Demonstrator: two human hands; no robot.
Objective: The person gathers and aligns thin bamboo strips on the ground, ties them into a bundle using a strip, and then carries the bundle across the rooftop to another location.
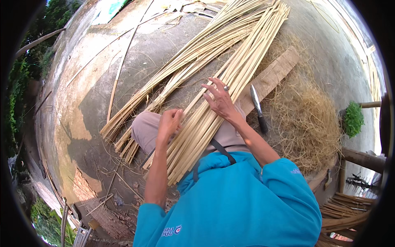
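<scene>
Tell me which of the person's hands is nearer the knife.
Right. The right hand is over the strip bundle, with the knife just to its right. The left hand is farther off, at the bundle's left edge.

White lettering (168, 231) marks the blue shirt (247, 201).

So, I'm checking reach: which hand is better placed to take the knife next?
Probably the right hand: it's nearer the knife, whose black handle lies beside the right forearm. The left hand is farther, at the left edge of the strip bundle.
</scene>
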